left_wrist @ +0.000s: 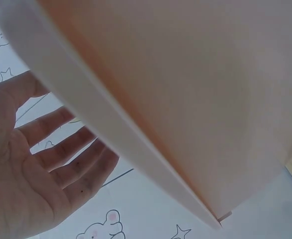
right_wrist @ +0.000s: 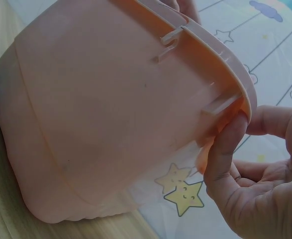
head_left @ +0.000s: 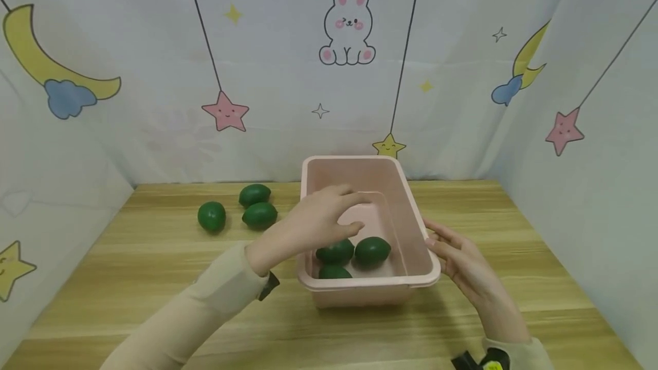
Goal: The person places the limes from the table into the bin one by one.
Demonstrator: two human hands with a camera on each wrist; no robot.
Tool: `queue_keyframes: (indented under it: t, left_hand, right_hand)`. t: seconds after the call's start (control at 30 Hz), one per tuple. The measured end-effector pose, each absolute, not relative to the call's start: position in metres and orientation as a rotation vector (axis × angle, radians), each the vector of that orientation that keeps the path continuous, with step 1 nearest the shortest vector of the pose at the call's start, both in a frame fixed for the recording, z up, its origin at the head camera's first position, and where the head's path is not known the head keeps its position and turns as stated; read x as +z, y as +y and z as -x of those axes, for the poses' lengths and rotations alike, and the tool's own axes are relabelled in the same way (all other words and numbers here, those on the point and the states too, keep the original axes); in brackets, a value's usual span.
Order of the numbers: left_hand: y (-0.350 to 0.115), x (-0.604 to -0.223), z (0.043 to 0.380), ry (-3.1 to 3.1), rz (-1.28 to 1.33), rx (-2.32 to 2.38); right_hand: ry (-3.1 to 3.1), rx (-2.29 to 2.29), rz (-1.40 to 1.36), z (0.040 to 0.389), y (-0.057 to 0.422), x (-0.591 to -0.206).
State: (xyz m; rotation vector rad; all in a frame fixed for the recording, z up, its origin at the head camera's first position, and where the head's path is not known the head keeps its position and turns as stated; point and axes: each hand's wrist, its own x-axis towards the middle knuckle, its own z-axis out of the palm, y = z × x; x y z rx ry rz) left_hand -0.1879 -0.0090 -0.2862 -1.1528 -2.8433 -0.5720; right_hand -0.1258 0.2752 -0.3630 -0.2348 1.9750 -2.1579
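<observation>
A pale pink plastic bin (head_left: pixel 367 283) stands on the table with several dark green limes inside. One lime (head_left: pixel 372 252) lies in the near half of the bin, and another lime (head_left: pixel 335 253) is partly hidden below my left hand (head_left: pixel 324 216). That hand reaches over the bin's left rim, fingers spread and holding nothing; the left wrist view shows its open palm beside the bin. At the right rim, my right hand (head_left: pixel 470 270) pinches the edge between thumb and fingers, seen closely in the right wrist view on the rim (right_wrist: pixel 252 92).
Left of the bin, three more limes lie on the wooden table (head_left: pixel 154 267): one lime (head_left: pixel 212 217) apart, with a second (head_left: pixel 255 194) and a third (head_left: pixel 259 216) close together. A white patterned curtain (head_left: pixel 277 73) surrounds the table at the back and sides.
</observation>
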Motion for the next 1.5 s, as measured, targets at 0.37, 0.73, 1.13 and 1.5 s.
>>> queue_keyframes:
  t: [0.37,0.73,1.13,1.5]
  left_hand:
    - [-0.02,-0.283,0.194,-2.759,1.109,-0.617]
    - [-0.035,-0.285,0.202,-2.769,1.01,-0.682]
    - [-0.057,-0.285,0.211,-2.714,0.976,-0.784]
    - [-0.072,-0.291,0.216,-2.772,0.82,-0.85]
  right_hand:
    - [1.979,-2.159,0.258,0.126,0.273,-0.361]
    - [1.945,-2.163,0.279,0.128,0.273,-0.359]
    - [1.949,-2.163,0.258,0.128,0.271,-0.358]
    - [1.932,-2.175,0.264,0.127,0.273,-0.359]
